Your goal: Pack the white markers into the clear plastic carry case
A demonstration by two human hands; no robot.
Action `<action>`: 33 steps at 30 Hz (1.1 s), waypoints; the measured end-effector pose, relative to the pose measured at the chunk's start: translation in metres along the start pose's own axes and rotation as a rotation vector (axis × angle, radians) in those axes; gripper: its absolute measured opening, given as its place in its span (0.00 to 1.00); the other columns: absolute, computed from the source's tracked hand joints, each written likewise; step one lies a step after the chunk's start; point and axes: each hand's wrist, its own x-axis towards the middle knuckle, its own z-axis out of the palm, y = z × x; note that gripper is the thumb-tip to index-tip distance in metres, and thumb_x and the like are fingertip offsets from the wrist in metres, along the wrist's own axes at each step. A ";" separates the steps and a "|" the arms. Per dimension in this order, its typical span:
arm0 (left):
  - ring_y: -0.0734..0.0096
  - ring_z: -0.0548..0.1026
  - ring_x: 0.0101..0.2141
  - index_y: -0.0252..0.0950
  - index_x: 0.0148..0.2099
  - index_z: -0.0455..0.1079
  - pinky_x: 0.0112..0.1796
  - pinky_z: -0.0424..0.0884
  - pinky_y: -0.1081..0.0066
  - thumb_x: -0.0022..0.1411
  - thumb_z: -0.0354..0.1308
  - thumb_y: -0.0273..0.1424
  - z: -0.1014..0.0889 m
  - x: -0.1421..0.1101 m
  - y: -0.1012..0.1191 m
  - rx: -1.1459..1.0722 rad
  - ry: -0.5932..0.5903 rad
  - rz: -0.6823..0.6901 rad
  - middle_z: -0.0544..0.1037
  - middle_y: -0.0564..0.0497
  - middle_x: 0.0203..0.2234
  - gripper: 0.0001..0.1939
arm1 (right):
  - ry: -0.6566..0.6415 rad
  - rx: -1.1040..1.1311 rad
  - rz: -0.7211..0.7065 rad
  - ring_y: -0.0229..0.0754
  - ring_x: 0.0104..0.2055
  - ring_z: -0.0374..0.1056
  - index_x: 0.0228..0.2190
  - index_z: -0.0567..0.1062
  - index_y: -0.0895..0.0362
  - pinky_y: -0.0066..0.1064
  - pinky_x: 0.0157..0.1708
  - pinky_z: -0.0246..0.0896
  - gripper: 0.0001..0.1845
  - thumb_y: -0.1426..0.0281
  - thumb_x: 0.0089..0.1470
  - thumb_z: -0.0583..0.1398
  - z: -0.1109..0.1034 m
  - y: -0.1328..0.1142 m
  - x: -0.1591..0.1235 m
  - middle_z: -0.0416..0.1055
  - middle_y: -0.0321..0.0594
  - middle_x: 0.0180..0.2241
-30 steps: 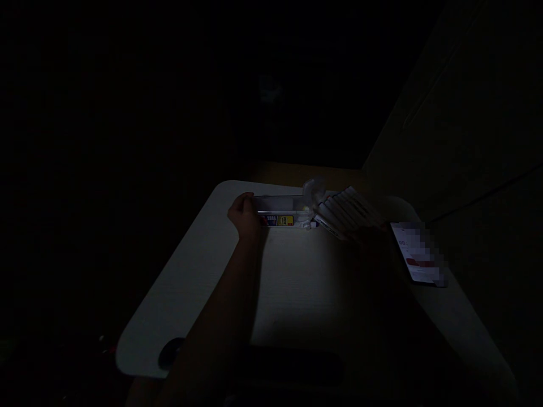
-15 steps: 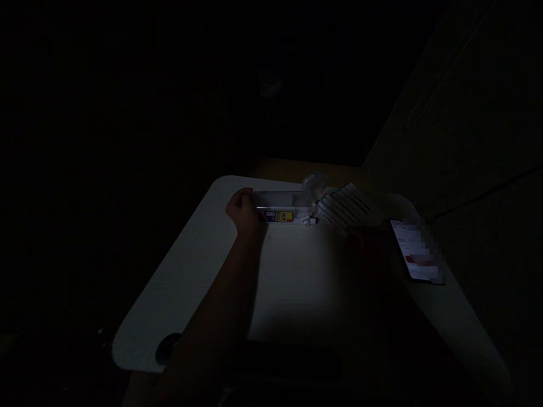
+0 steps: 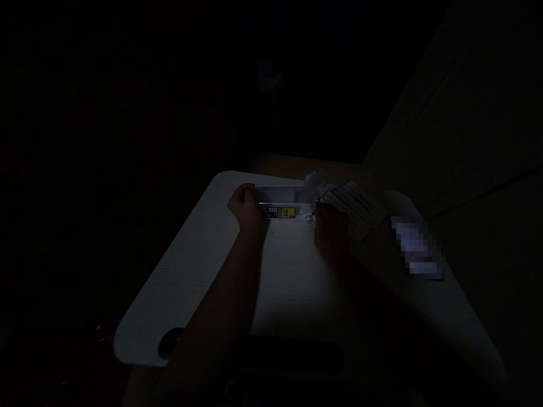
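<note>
The scene is very dark. My left hand (image 3: 244,208) rests curled against the left end of a long clear plastic pen case (image 3: 282,202) with a yellow and red label, on a white table (image 3: 199,265). My right hand (image 3: 331,233) is a dark shape just right of the case, next to a fanned bundle of white markers (image 3: 353,206); whether it grips them is hidden by the dark. A crumpled clear wrapper (image 3: 314,182) lies behind the case.
A lit phone (image 3: 416,249) lies at the table's right side. A round dark spot (image 3: 168,342) sits near the table's front left corner. A wall runs along the right; beyond the table all is black.
My right hand has moved left along the markers toward the case's right end. The left hand has stayed on the case.
</note>
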 end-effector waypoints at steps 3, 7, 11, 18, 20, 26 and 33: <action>0.70 0.73 0.33 0.36 0.31 0.72 0.37 0.68 0.70 0.52 0.50 0.30 0.000 0.000 0.002 0.001 -0.003 0.002 0.74 0.52 0.27 0.10 | -0.051 0.003 -0.006 0.48 0.53 0.59 0.51 0.69 0.61 0.42 0.49 0.46 0.23 0.77 0.60 0.44 0.004 0.000 0.010 0.67 0.51 0.51; 0.70 0.73 0.32 0.36 0.31 0.73 0.36 0.68 0.70 0.51 0.50 0.30 -0.001 -0.001 0.004 0.029 0.002 0.005 0.74 0.52 0.26 0.10 | -0.065 0.019 -0.009 0.46 0.48 0.60 0.41 0.74 0.55 0.42 0.47 0.44 0.15 0.73 0.61 0.48 0.002 0.006 0.010 0.72 0.43 0.44; 0.70 0.73 0.32 0.36 0.30 0.72 0.37 0.68 0.70 0.51 0.51 0.30 -0.001 -0.001 0.006 0.017 0.007 -0.006 0.74 0.52 0.26 0.09 | -0.065 0.043 0.014 0.45 0.47 0.59 0.41 0.74 0.54 0.41 0.46 0.42 0.13 0.69 0.61 0.50 0.001 0.009 0.006 0.72 0.42 0.43; 0.70 0.73 0.32 0.36 0.29 0.73 0.38 0.68 0.69 0.51 0.50 0.31 0.000 -0.001 0.006 0.003 0.005 0.021 0.75 0.52 0.26 0.10 | -0.107 -0.005 0.031 0.48 0.46 0.56 0.46 0.74 0.52 0.42 0.46 0.44 0.16 0.67 0.60 0.52 -0.001 0.016 0.003 0.70 0.44 0.43; 0.70 0.73 0.32 0.36 0.29 0.73 0.38 0.68 0.69 0.51 0.51 0.31 0.000 -0.001 0.006 -0.010 0.002 0.006 0.75 0.53 0.26 0.09 | -0.148 -0.021 0.058 0.49 0.46 0.56 0.45 0.75 0.53 0.43 0.46 0.45 0.16 0.69 0.59 0.51 -0.004 0.022 0.002 0.70 0.45 0.44; 0.70 0.73 0.32 0.36 0.30 0.73 0.36 0.68 0.70 0.51 0.51 0.32 0.002 0.000 0.004 -0.033 0.013 -0.032 0.74 0.52 0.25 0.10 | -0.127 -0.130 0.133 0.52 0.47 0.57 0.44 0.75 0.56 0.47 0.47 0.48 0.18 0.72 0.59 0.48 -0.013 0.054 -0.017 0.69 0.49 0.45; 0.71 0.73 0.30 0.35 0.29 0.73 0.35 0.67 0.70 0.49 0.51 0.30 0.001 -0.001 0.008 -0.028 0.031 -0.019 0.75 0.52 0.24 0.10 | -0.168 -0.248 0.450 0.57 0.47 0.59 0.47 0.73 0.59 0.48 0.43 0.51 0.21 0.69 0.57 0.48 -0.028 0.080 -0.036 0.66 0.54 0.47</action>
